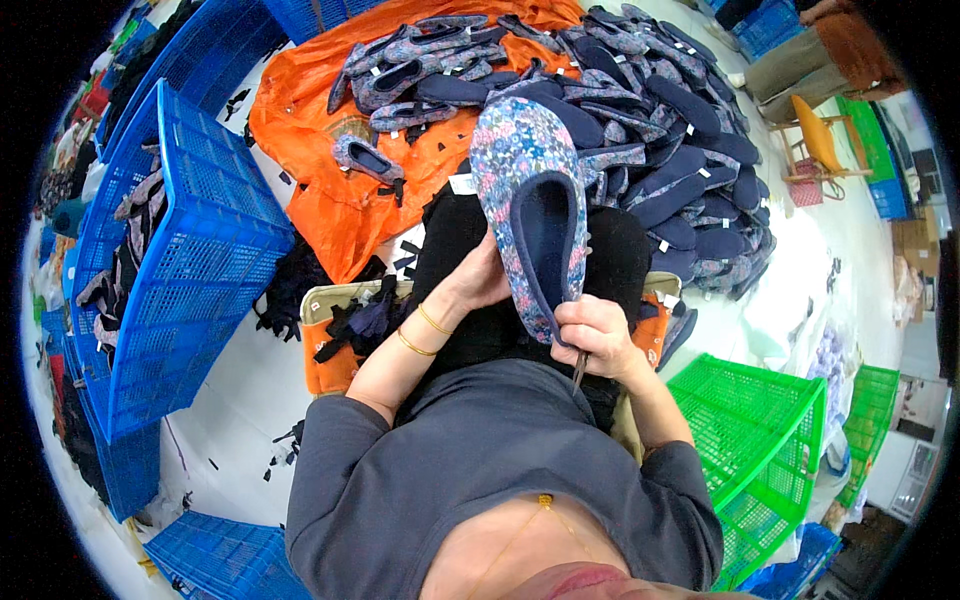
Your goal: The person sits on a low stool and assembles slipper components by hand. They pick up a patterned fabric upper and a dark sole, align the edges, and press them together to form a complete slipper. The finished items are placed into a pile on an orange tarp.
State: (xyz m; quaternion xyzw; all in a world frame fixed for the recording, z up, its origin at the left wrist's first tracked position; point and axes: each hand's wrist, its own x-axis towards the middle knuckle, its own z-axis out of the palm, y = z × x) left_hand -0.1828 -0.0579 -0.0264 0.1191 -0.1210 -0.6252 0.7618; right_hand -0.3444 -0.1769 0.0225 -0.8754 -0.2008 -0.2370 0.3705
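A floral slipper in blue and pink, with a dark navy lining, is held up over my lap with its toe pointing away from me. My left hand supports its left side, the fingers partly hidden behind it. At the heel, my right hand pinches the edge with its fingers closed. A thin dark piece hangs below that hand; whether it is a tool or a strip I cannot tell. Beyond the slipper lies a large pile of similar slippers with small white tags.
An orange sheet lies under part of the pile, with a single small slipper on it. Blue crates stand left, green crates right. Dark scraps litter the seat and floor. Another person and a yellow chair are far right.
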